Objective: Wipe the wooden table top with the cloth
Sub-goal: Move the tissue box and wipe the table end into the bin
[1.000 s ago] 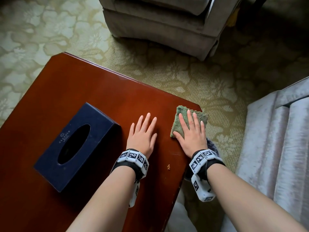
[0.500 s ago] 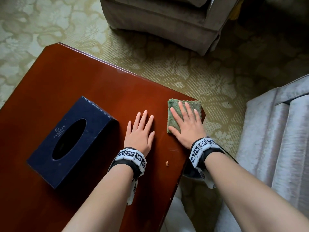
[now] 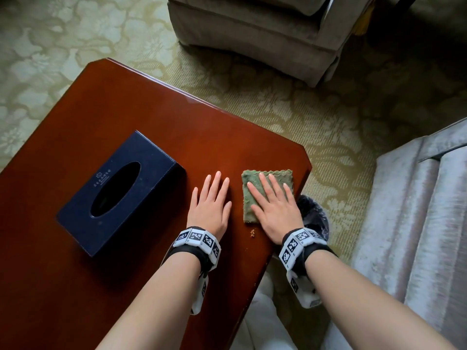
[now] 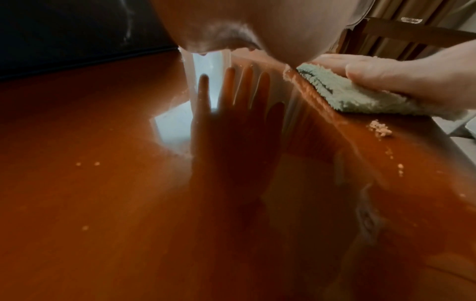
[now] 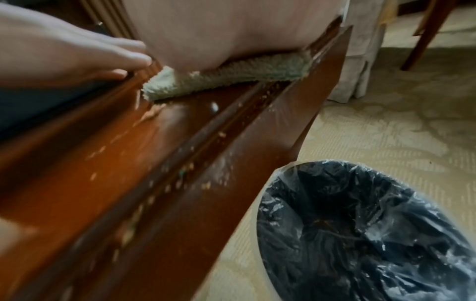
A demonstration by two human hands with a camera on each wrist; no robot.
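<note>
A folded green cloth lies flat on the glossy red-brown wooden table top, near its right corner. My right hand presses on the cloth with straight, spread fingers. My left hand rests flat on the bare wood just left of the cloth, fingers straight. A clump of crumbs sits on the wood just in front of the cloth. The left wrist view shows the cloth under the right hand, with crumbs beside it. In the right wrist view the cloth lies by the table's edge.
A dark blue tissue box stands on the table left of my hands. A bin lined with clear plastic stands on the carpet below the table's right edge. A grey armchair is beyond the table, a pale sofa at the right.
My right hand has slid the cloth back from the table's far right corner, toward me and slightly left. The left hand has stayed flat on the wood.
</note>
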